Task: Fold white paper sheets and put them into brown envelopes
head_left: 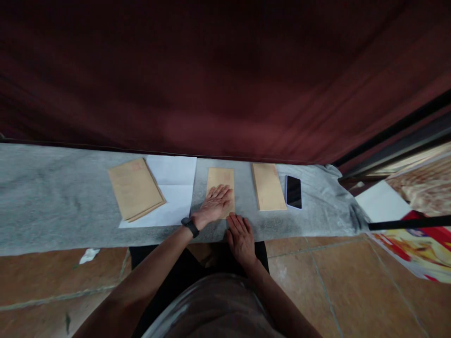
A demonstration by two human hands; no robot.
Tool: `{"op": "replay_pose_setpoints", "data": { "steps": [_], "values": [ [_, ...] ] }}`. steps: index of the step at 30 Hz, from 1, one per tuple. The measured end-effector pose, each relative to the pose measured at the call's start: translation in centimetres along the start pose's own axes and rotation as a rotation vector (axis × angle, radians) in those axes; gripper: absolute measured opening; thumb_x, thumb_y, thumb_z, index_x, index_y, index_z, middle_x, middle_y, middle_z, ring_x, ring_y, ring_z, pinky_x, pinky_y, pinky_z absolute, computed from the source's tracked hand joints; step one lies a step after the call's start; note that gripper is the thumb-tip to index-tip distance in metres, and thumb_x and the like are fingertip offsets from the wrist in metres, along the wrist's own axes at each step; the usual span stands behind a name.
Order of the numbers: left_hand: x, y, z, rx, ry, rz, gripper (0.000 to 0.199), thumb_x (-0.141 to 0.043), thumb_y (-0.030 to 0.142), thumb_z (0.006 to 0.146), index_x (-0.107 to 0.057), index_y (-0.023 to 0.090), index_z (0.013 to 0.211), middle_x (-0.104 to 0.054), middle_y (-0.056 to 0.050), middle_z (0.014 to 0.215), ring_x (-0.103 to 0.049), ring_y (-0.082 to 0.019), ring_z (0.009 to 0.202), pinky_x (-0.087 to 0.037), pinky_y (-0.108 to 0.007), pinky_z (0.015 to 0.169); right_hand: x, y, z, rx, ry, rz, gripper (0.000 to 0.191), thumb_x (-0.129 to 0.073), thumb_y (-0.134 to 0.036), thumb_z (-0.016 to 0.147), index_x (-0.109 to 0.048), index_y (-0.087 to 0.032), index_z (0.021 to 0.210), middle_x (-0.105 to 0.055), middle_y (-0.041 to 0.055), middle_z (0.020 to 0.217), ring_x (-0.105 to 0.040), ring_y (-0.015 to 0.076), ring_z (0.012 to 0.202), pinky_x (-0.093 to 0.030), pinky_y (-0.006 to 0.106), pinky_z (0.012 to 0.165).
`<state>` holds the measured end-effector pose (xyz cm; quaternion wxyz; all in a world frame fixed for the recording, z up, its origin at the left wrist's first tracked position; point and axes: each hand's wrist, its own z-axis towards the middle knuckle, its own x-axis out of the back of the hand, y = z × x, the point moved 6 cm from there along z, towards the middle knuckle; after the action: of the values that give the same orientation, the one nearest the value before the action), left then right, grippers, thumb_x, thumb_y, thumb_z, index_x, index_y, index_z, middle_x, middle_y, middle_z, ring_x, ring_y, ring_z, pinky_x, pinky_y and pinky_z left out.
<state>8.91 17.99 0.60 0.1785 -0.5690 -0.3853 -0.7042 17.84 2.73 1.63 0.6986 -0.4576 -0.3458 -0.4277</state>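
Part of a brown envelope [229,176] is hidden beneath the left hand [219,201], whose grip lies flat across its middle and lower part, fingers extended, clasping nothing. The covered printing cannot be read, and faint red marks near the top are too blurred to make out. The right hand [241,237] rests at the envelope's lower right corner, its grip open, fingers stretched forward; whether the fingertips touch the paper is hard to tell. The envelope lies on the cloth-covered desk [70,197], between stacked envelopes [136,188] on white paper [176,178] and another stack [269,188] near a phone [293,192].
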Motion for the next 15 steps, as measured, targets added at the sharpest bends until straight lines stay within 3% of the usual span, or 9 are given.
{"op": "replay_pose_setpoints", "data": {
  "steps": [4, 9, 15],
  "values": [
    [0.2, 1.7, -4.8, -0.040, -0.017, 0.005, 0.051, -0.029, 0.040, 0.106, -0.045, 0.025, 0.152, -0.041, -0.005, 0.161, -0.031, -0.023, 0.152, -0.025, -0.050, 0.124, -0.2, 0.0, -0.1, 0.005, 0.003, 0.007, 0.049, -0.046, -0.024, 0.102, -0.046, -0.019, 0.151, -0.056, 0.0090, 0.149, -0.051, 0.0249, 0.139, -0.031, 0.049, 0.121],
    [0.9, 4.0, -10.1, -0.080, 0.050, 0.080, 0.055, -0.038, 0.045, 0.105, -0.038, 0.025, 0.155, -0.035, -0.005, 0.164, -0.026, -0.024, 0.154, -0.020, -0.050, 0.126, -0.2, 0.0, -0.1, 0.004, -0.008, -0.006, 0.049, -0.045, -0.023, 0.102, -0.047, -0.019, 0.150, -0.056, 0.0092, 0.149, -0.049, 0.0250, 0.140, -0.030, 0.048, 0.121],
    [1.1, 4.3, -12.2, -0.017, 0.085, 0.138, 0.058, -0.044, 0.044, 0.102, -0.040, 0.019, 0.154, -0.035, -0.011, 0.163, -0.030, -0.025, 0.152, -0.023, -0.049, 0.127, 0.0, -0.1, -0.1, 0.008, -0.013, 0.003, 0.047, -0.045, -0.024, 0.102, -0.048, -0.019, 0.149, -0.056, 0.0093, 0.149, -0.050, 0.0255, 0.139, -0.029, 0.048, 0.121]
  ]
}}
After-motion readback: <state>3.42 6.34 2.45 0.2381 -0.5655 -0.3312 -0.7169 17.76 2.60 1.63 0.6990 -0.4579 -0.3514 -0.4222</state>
